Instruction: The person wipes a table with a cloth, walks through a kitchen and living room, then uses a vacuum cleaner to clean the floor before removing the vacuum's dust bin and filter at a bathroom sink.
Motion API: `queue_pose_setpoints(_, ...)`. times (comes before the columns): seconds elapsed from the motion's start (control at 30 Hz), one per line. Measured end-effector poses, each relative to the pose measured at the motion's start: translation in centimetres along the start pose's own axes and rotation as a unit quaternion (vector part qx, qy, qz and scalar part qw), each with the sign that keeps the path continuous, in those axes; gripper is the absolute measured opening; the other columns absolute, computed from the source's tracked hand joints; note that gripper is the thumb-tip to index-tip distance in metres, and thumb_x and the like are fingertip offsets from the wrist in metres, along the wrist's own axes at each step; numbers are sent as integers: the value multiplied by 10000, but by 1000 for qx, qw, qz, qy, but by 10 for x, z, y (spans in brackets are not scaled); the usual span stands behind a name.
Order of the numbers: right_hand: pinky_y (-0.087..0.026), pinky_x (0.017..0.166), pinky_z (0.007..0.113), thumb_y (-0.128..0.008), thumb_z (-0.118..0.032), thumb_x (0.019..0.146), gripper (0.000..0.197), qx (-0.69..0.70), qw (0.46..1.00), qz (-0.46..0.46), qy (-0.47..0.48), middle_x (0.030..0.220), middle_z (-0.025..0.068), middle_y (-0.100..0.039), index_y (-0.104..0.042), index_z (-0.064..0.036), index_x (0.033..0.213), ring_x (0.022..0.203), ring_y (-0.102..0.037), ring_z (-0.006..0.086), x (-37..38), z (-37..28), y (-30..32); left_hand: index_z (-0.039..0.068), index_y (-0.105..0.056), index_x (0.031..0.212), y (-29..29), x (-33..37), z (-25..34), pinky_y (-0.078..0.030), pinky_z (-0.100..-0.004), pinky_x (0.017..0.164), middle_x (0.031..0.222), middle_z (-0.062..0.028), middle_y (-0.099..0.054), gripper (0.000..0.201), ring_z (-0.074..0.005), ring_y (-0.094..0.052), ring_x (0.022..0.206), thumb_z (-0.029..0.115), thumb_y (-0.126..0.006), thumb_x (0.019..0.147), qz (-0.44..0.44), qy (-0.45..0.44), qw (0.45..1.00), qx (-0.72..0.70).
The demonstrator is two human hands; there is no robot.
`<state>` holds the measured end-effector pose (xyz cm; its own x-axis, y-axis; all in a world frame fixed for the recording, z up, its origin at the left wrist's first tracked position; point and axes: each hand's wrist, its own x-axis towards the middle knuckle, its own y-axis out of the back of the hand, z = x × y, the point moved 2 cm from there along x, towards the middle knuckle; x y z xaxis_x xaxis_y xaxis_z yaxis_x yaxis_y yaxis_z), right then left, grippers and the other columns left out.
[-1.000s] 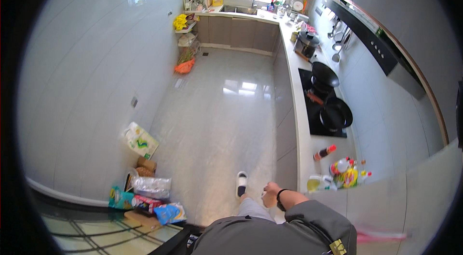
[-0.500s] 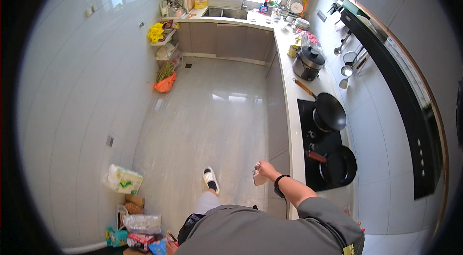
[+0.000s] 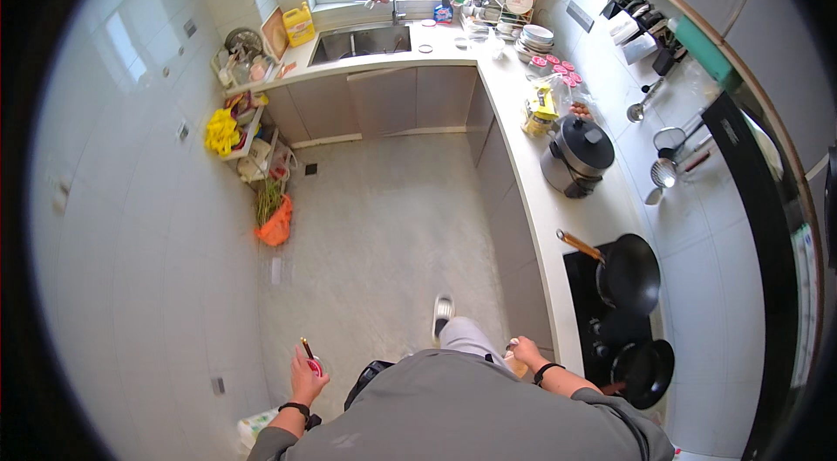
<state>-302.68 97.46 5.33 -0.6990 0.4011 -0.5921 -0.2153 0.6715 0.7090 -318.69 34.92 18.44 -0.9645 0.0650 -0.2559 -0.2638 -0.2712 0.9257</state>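
Red item (image 3: 316, 366), seven o'clock: left hand (image 3: 306, 381) grips it, likely for steadiness. Right hand (image 3: 527, 351), five o'clock, grips a pale item (image 3: 515, 365).

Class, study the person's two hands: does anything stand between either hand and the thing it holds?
Nothing visible does. The left hand is closed on a red item, with a dark stick-like thing showing beside it. The right hand appears closed on a small pale item, too small to identify.
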Motion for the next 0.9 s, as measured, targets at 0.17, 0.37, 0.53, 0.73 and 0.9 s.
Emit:
queue_pose_setpoints(0.17, -525, 856, 511, -634, -272, 897, 304, 69, 998, -3, -8, 1034, 275, -685, -654, 6, 1019, 1008, -652, 455, 162, -83, 36, 36, -69, 1578, 48, 187, 50, -457, -503, 993, 1283, -255, -448, 1235, -434, -498, 1161, 188, -845, 628, 43, -39, 998, -11)
queue_pose_setpoints(0.37, -537, 839, 489, -520, -172, 927, 241, 124, 989, 42, 76, 1046, 254, -687, -656, -16, 1051, 1022, -662, 424, 380, -209, 151, 23, -51, 1576, 103, 344, 139, -456, -496, 999, 1274, -249, -462, 1251, -427, -498, 1171, 211, -856, 637, 49, -16, 999, 6)
queue_pose_setpoints(0.53, -529, 863, 476, -430, -69, 912, 241, 177, 968, 151, 97, 1058, 239, -680, -619, -37, 1058, 1018, -654, 420, 547, -303, 270, 44, -42, 1580, 123, 468, 199, -456, -492, 1010, 1283, -259, -465, 1261, -435, -492, 1198, 237, -860, 640, 47, 41, 998, -6)
queue_pose_setpoints(0.73, -514, 916, 484, -562, -180, 910, 276, 155, 961, 227, -17, 1106, 291, -664, -607, 13, 1102, 1065, -639, 443, 694, -339, 390, 14, -73, 1573, 106, 672, 227, -461, -487, 1002, 1276, -240, -479, 1228, -423, -501, 1185, 257, -857, 659, 16, -26, 1000, 1)
queue_pose_setpoints(0.9, -490, 929, 476, -573, -263, 964, 389, 187, 936, 288, -77, 1125, 319, -648, -559, 59, 1183, 1091, -626, 460, 744, -371, 481, 1, -91, 1569, 136, 848, 299, -495, -476, 945, 1215, -219, -484, 1222, -416, -518, 1146, 221, -865, 649, 2, -131, 991, -7)
